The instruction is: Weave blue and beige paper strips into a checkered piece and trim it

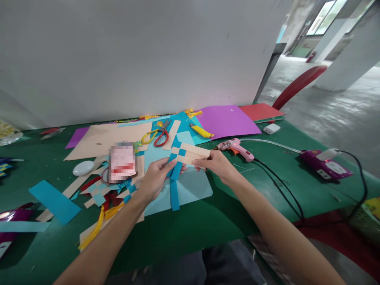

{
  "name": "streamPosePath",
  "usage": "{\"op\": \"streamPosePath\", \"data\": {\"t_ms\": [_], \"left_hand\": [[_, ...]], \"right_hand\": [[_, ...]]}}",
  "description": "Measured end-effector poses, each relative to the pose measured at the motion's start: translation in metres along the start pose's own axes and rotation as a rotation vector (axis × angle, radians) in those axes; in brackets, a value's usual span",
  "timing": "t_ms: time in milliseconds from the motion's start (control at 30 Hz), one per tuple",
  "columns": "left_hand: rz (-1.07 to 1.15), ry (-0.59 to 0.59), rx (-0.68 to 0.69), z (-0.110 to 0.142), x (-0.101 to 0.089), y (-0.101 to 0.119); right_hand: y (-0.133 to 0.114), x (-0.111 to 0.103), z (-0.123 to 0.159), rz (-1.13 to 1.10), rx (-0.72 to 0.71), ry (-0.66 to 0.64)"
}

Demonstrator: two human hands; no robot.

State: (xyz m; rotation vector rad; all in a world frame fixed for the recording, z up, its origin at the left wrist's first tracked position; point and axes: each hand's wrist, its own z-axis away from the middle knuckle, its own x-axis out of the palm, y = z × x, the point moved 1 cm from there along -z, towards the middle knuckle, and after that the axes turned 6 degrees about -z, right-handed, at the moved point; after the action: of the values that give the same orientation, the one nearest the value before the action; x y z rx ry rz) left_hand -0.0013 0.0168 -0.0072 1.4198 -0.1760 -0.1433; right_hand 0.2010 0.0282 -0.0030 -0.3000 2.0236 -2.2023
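Left hand and right hand pinch a paper weave between them: already checkered at the crossing, tan ends yet unwoven.

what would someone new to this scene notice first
Probably the woven blue-and-beige paper strips near the middle, pinched in the fingers of the left hand and the right hand. Next would likely be the bright purple sheet, farther back on the green table near the pale wall. The pink glue gun also stands out, lying just beyond the right hand.
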Motion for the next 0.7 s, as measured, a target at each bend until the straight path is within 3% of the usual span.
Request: {"op": "streamPosePath", "data": {"t_ms": [233,533,700], "left_hand": [[-0.042,0.026,0.029,0.0006,-0.0014,-0.0007],[-0.193,0.037,0.117,0.0008,0.0004,0.0002],[-0.288,0.157,0.151,0.0008,-0.0003,-0.0006]], "right_hand": [[-0.0035,-0.0015,0.0020,0.026,-0.008,-0.045],[-0.0056,-0.0015,0.0032,0.100,-0.078,0.028],[-0.0059,-0.0022,0.0034,0.187,-0.090,0.032]]}}
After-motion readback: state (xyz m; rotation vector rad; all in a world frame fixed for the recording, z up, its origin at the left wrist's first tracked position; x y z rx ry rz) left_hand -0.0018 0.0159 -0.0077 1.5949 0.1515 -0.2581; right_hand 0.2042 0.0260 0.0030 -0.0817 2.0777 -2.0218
